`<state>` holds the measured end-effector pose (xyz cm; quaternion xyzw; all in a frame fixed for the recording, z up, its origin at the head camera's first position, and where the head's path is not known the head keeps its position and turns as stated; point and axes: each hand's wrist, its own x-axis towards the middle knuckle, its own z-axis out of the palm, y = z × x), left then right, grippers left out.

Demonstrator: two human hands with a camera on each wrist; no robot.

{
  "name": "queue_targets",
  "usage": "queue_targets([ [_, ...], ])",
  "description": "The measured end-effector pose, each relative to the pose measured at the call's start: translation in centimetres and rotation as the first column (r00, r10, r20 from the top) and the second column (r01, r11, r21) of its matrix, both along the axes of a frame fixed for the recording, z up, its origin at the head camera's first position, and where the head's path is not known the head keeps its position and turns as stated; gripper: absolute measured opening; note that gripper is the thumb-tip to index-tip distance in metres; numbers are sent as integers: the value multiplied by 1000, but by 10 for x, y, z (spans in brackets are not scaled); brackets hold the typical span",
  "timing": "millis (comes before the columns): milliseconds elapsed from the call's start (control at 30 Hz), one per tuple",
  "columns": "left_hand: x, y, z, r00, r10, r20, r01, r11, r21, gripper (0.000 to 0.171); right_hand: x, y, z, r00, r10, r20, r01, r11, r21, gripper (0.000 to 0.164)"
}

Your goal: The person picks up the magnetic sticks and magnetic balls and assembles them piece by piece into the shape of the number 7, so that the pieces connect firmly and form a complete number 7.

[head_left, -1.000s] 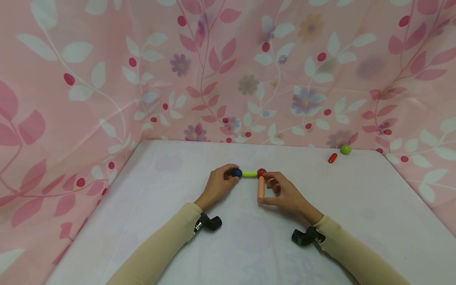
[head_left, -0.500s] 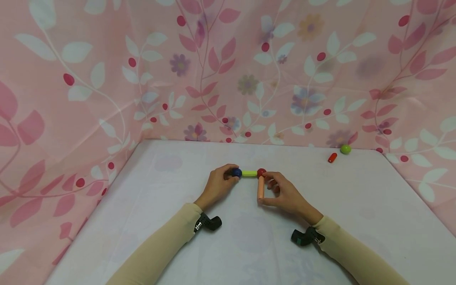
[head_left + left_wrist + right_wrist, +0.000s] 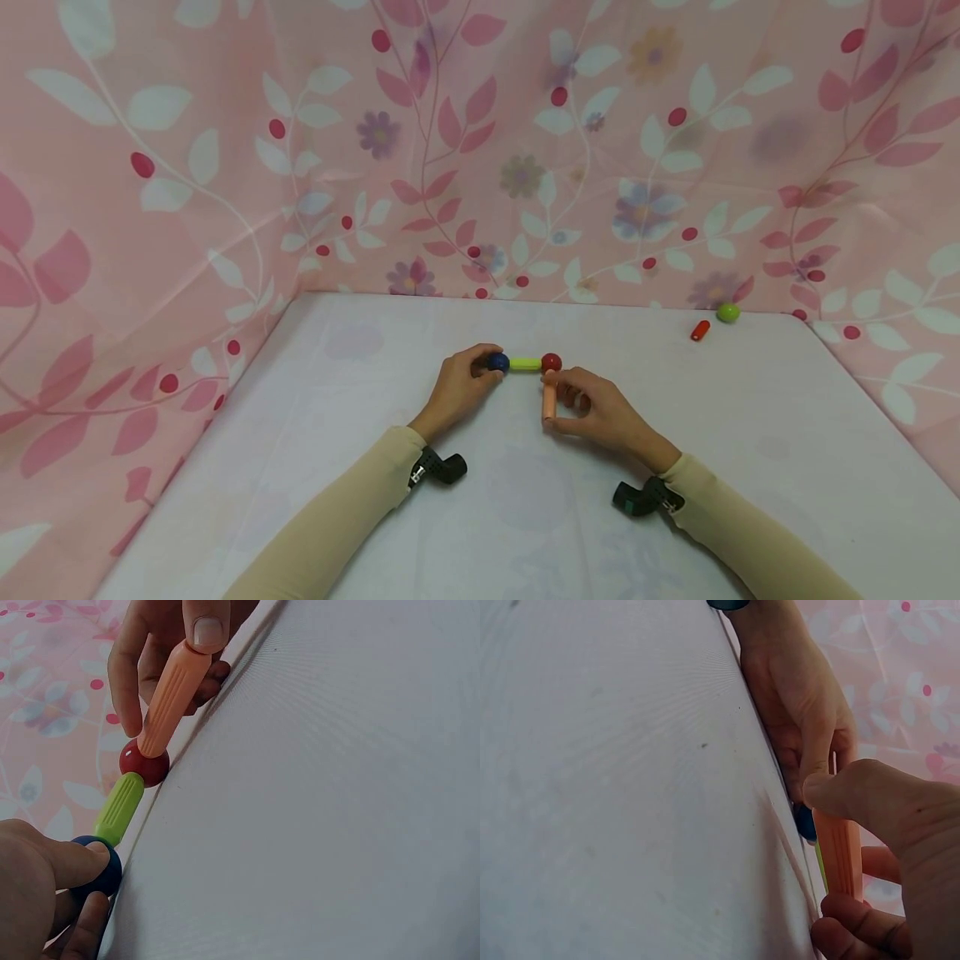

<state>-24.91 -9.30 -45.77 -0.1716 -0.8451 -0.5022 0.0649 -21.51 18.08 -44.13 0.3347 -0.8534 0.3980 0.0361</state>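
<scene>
My left hand (image 3: 459, 387) pinches a dark blue ball (image 3: 498, 362) between thumb and fingers. A short lime-green ribbed rod (image 3: 525, 364) joins that ball to a red ball (image 3: 551, 362). From the red ball an orange ribbed rod (image 3: 174, 701) extends toward me, making a corner with the green one. My right hand (image 3: 603, 412) holds the orange rod lengthwise, thumb at its near end and a finger close to the red ball. In the right wrist view the orange rod (image 3: 838, 855) hides most of the green rod and the red ball.
At the table's back right lie a small red rod (image 3: 701, 331) and a lime-green ball (image 3: 728, 313). A white cloth covers the table (image 3: 360, 517). Pink floral fabric (image 3: 480, 167) hangs behind it and along the sides.
The right forefinger has slid off the red ball onto the upper end of the orange rod, leaving the red ball more visible. My left hand stays in place.
</scene>
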Motion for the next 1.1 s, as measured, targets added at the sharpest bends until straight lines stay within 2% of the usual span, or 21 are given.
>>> queue_targets([
  [233,0,1,0,1000,7,7,-7,1000,0,38,0,1,-2,999,22,-43,-22,1000,-10,54],
  [600,-1,0,-1,1000,-3,3,3,1000,1,37,1,0,0,999,17,-48,-18,1000,-5,54],
  [1100,2,1,4,1000,16,25,-16,1000,-4,37,0,2,-4,997,26,-68,-26,1000,-7,54],
])
